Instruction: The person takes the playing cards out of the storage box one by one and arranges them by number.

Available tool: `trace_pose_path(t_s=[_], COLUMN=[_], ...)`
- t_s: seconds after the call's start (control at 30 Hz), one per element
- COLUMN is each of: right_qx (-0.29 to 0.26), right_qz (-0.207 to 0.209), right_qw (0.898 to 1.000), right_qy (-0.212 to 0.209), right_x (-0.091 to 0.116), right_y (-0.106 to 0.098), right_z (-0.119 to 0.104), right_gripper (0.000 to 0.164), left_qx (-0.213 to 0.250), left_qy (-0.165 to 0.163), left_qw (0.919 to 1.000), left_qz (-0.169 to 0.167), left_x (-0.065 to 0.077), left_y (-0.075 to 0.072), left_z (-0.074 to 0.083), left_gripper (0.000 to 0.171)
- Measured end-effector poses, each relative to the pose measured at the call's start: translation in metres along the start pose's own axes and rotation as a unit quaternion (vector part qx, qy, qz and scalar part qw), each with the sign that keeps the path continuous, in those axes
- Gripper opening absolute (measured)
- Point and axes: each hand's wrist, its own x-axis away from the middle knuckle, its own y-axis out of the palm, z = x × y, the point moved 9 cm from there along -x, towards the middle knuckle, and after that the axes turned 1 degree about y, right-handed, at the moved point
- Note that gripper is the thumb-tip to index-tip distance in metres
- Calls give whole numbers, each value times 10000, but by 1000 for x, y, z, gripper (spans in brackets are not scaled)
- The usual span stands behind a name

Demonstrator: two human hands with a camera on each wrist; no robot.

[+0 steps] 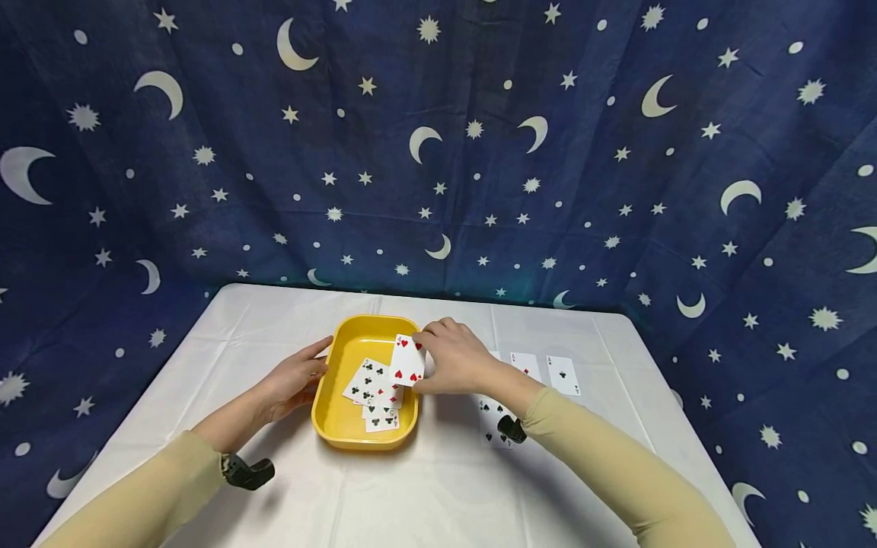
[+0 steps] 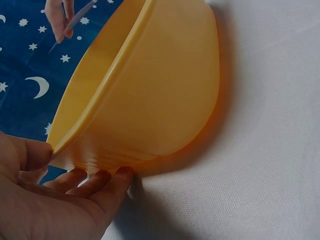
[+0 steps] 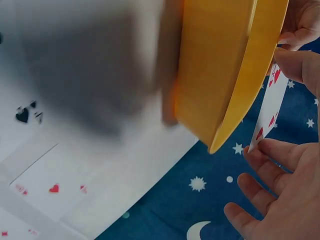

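Observation:
My right hand [image 1: 455, 358] pinches a four of hearts playing card [image 1: 406, 364] by its edges, above the right side of a yellow plastic tub [image 1: 366, 441]. In the right wrist view, the thumb is on one edge of the card [image 3: 270, 107] and the fingertips on the opposite one. Inside the tub lie several loose cards [image 1: 366, 378], overlapping and face up, a club card among them. At the tub's left wall, my left hand [image 1: 294, 384] grips it. The left wrist view shows that thumb at the rim and the fingers against the outer wall.
Right of the tub, several cards lie face up on the white tablecloth [image 1: 425, 495]: an ace of clubs [image 1: 563, 375], an ace of diamonds [image 1: 525, 364] and a spade card [image 1: 492, 430], partly covered by the right arm. A blue curtain with moons and stars [image 1: 438, 205] hangs behind.

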Motion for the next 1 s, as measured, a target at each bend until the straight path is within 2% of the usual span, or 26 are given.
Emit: trace_pose_path(t_s=[0.2, 0.53, 0.83, 1.0], right_qx=[44, 34, -100, -200], right_qz=[24, 174, 168, 143], right_qw=[10000, 9996, 9986, 9979], right_qy=[73, 233, 490, 597], right_x=[20, 64, 108, 129], right_y=[-7, -12, 1, 7], right_z=[16, 61, 107, 124], right_gripper=[82, 84, 84, 83], left_qx=[-24, -18, -50, -81], left_qy=[13, -75, -101, -85], left_qw=[10000, 10000, 9999, 9999], left_qz=[8, 46, 111, 117], left_x=[-2, -3, -3, -3], left_y=[2, 0, -1, -2], left_z=[0, -2, -4, -5], left_gripper=[70, 69, 69, 69])
